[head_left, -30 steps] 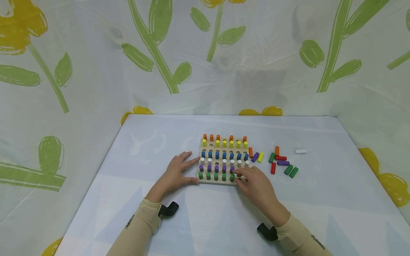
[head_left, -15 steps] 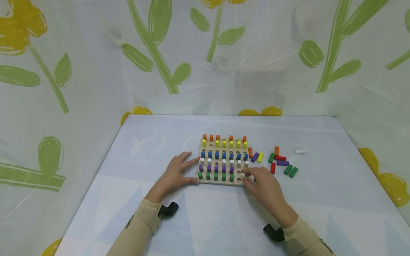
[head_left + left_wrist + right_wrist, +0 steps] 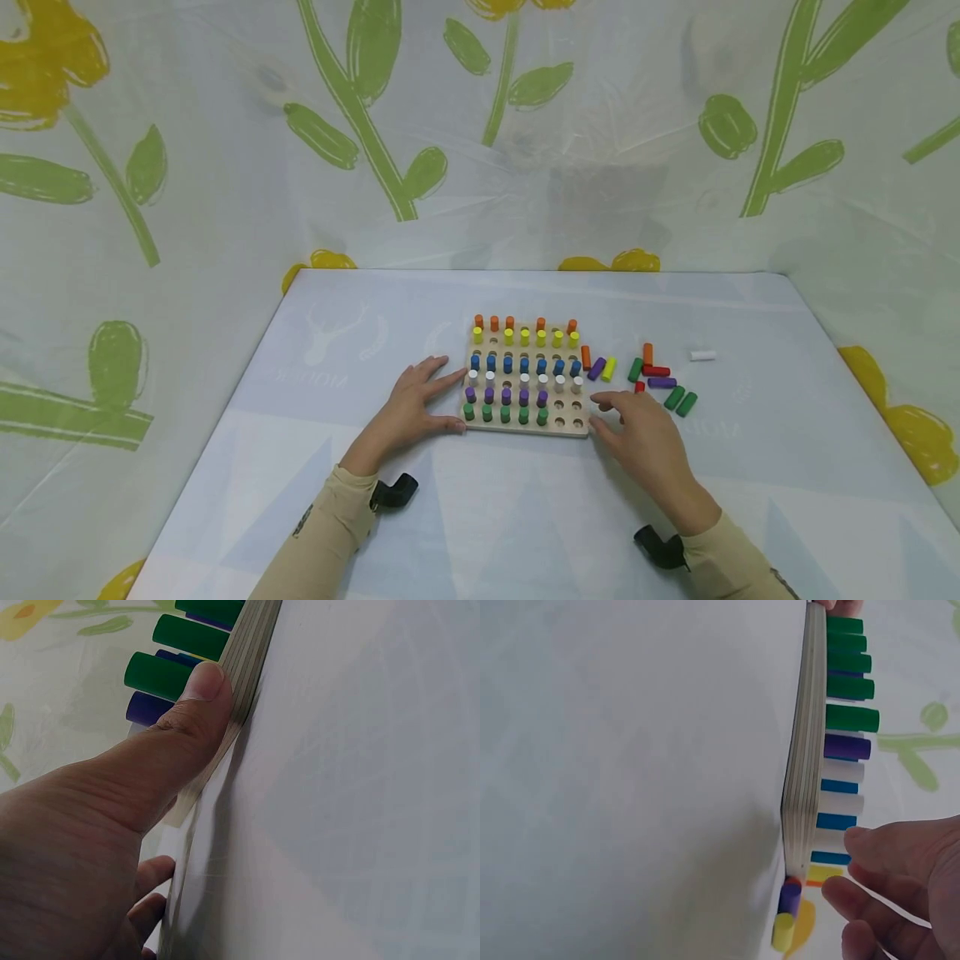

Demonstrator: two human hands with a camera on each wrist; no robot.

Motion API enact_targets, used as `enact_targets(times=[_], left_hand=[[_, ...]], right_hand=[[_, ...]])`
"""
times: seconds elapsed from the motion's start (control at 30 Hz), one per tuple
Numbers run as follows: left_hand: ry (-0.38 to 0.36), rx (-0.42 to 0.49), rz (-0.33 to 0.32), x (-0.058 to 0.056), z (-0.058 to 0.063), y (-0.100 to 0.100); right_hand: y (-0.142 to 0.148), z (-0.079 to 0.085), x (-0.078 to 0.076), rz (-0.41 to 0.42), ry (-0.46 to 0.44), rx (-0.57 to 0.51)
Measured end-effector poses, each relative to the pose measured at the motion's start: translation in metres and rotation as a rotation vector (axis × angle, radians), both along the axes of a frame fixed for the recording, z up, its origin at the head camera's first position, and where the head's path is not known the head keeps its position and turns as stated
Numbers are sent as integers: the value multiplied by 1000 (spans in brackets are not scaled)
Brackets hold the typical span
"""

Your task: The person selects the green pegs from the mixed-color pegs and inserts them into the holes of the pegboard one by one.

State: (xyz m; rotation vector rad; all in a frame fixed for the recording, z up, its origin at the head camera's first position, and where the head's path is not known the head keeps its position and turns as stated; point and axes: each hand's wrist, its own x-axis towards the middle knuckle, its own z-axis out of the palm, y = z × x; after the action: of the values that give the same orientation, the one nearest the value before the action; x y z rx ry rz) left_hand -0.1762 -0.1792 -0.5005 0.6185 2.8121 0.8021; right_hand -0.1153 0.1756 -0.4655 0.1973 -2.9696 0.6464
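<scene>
A wooden pegboard [image 3: 567,413] with rows of orange, yellow, blue, white, purple and green pegs lies mid-table. My left hand [image 3: 401,417] spreads its fingers beside the board's left side. Its thumb [image 3: 184,716] presses the front corner, near the green pegs [image 3: 157,673]. Just past the board's right edge, my right hand [image 3: 647,437] hovers with thumb and fingertips apart and nothing between them. In the right wrist view, this hand overlaps the white and blue pegs [image 3: 836,821]. Bare holes show at the right ends of the green and purple rows.
Loose pegs lie right of the board: orange [image 3: 586,357], yellow [image 3: 610,368], purple [image 3: 662,383], several green [image 3: 686,404] and red ones [image 3: 656,371]. A white peg [image 3: 702,356] lies farther right. A patterned curtain [image 3: 600,192] stands behind the table.
My right hand has moved right, from the right end of the green and purple rows to beyond the board, uncovering bare holes. It now partly covers a loose red peg. The left hand stays put.
</scene>
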Motion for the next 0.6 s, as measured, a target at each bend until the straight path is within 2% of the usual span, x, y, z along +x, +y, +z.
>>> enact_targets(times=[0.3,0.6], left_hand=[[1,-20,-7,-1,-1,0],[13,-8,-13,-1,-1,0]], right_hand=[[10,1,0,-47,-19,14],[28,3,-1,-76,24,30]])
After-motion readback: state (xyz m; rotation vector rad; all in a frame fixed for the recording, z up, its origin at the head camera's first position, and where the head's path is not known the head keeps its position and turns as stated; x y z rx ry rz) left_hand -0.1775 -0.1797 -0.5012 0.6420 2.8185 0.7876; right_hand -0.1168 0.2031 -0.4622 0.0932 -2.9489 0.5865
